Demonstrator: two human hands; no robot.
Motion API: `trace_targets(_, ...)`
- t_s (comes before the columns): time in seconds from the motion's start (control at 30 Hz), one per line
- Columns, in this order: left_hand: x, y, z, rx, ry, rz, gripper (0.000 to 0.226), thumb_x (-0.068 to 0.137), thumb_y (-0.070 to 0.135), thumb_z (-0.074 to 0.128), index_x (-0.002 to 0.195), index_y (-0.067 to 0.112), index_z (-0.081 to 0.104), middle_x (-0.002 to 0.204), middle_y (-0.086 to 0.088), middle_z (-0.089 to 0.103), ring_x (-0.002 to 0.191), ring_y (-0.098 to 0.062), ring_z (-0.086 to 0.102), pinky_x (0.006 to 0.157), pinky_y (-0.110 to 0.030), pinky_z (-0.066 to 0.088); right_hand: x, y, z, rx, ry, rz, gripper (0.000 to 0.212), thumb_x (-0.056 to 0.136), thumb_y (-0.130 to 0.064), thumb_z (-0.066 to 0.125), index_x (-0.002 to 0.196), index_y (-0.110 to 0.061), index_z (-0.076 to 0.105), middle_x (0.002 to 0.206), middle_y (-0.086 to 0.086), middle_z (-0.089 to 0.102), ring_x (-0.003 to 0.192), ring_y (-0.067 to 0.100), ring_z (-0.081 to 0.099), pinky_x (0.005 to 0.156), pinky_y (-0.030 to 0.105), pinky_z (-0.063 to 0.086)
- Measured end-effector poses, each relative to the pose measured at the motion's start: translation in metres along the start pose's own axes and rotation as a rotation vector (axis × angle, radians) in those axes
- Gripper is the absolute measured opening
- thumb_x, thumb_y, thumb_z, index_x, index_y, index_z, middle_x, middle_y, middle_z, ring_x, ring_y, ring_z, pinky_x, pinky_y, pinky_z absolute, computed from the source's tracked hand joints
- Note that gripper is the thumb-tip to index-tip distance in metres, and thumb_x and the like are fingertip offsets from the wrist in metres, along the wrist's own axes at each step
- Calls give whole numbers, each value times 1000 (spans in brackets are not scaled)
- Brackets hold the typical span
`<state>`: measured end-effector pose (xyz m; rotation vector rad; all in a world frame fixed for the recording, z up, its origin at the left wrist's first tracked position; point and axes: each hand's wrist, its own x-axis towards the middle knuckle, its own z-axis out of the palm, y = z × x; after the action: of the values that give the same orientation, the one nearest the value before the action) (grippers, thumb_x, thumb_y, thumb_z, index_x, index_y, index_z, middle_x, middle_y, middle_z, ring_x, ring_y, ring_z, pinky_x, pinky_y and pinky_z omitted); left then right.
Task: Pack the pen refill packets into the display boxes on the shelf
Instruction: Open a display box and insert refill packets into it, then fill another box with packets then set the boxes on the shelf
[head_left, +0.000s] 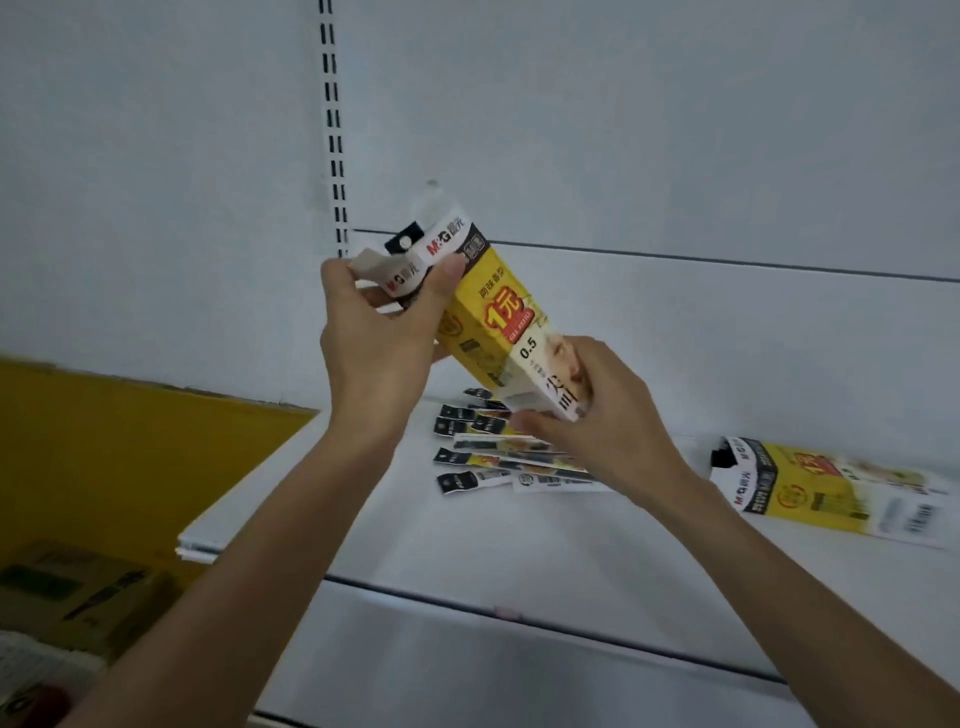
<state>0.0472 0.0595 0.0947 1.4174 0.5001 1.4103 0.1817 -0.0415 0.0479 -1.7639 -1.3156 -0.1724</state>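
A yellow and white display box (506, 332) is held tilted above the white shelf (467, 530), its open top flaps pointing up and left. My left hand (379, 332) grips the box's top end, thumb on a white flap. My right hand (597, 410) holds the bottom end. Several pen refill packets (493, 460) lie loose on the shelf just below the box, partly hidden by my right hand. A second display box (826, 491) lies flat on the shelf at the right, its open end facing left.
The shelf's white back panel (623, 156) has a slotted upright (332, 130). A yellow board (104, 447) stands at the left. Cardboard cartons (78, 592) sit at the lower left. A lower white shelf (519, 675) runs beneath.
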Motion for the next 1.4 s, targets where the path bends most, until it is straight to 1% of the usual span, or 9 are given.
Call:
trace_targets(0.17, -50, -18, 37, 171, -244, -164, 51, 65, 50, 67, 100, 20, 47, 91, -2, 65, 67, -8, 67, 54, -27, 56, -45, 54, -97, -77, -13, 123, 55, 60, -27, 85, 105, -34, 53, 89, -18, 61, 76, -6, 56, 58, 11, 45)
trace_targets(0.3, -87, -43, 59, 633, -333, 76, 57, 57, 60, 69, 98, 27, 46, 58, 5, 57, 56, -10, 55, 55, -27, 45, -88, 103, -167, -122, -135, 221, 56, 56, -23, 88, 101, -38, 58, 93, -26, 61, 82, -6, 57, 65, 7, 42)
trace_targets(0.4, -120, -67, 87, 693, -506, 311, 51, 66, 48, 73, 108, 30, 49, 80, 11, 54, 74, -4, 48, 63, -19, 36, -115, 137, -199, -161, -185, 274, 66, 52, -30, 90, 109, -32, 59, 105, -18, 50, 94, -9, 51, 73, 1, 37)
trace_targets(0.53, -147, -95, 120, 740, -752, 436, 68, 71, 41, 70, 129, 22, 40, 128, 5, 42, 118, -8, 33, 97, -15, 24, -140, 168, -216, -311, -175, 308, 85, 43, -61, 73, 121, -39, 50, 118, -13, 37, 109, -3, 34, 91, 2, 25)
trace_targets(0.67, -141, -103, 147, 873, -855, 419, 63, 83, 40, 59, 136, 18, 31, 135, 1, 41, 125, -14, 33, 102, -21, 20, -136, 179, -220, -290, -142, 386, 93, 61, -33, 85, 135, -45, 30, 151, 0, 15, 139, 13, 14, 107, 28, 19)
trace_targets(1.0, -119, -122, 185, 962, -871, 277, 46, 89, 31, 50, 132, 16, 39, 127, -6, 51, 118, -22, 41, 98, -34, 30, -94, 195, -211, -312, -242, 494, 76, 76, -17, 74, 141, -23, 35, 150, 5, 24, 134, 18, 32, 96, 18, 24)
trace_targets(1.27, -104, -113, 154, 795, -820, 241, 52, 88, 26, 56, 136, 21, 36, 136, 2, 43, 126, -17, 33, 96, -23, 25, -62, 209, -193, -566, -235, 550, 77, 71, -36, 68, 140, -20, 38, 141, 9, 34, 137, 27, 24, 107, 40, 27)
trace_targets(1.33, -88, -111, 122, 825, -766, 291, 44, 87, 23, 57, 130, 18, 46, 131, 1, 49, 122, -17, 38, 92, -20, 25, -54, 199, -185, -817, -317, 496, 82, 71, -47, 62, 142, -22, 31, 151, 10, 21, 142, 28, 8, 112, 44, 17)
trace_targets(1.4, -66, -115, 93, 890, -728, 310, 35, 86, 19, 59, 120, 14, 56, 121, -2, 57, 114, -20, 47, 92, -25, 32, -46, 181, -167, -786, -314, 363, 85, 74, -46, 64, 145, -19, 25, 155, 7, 12, 144, 24, 3, 114, 41, 10)
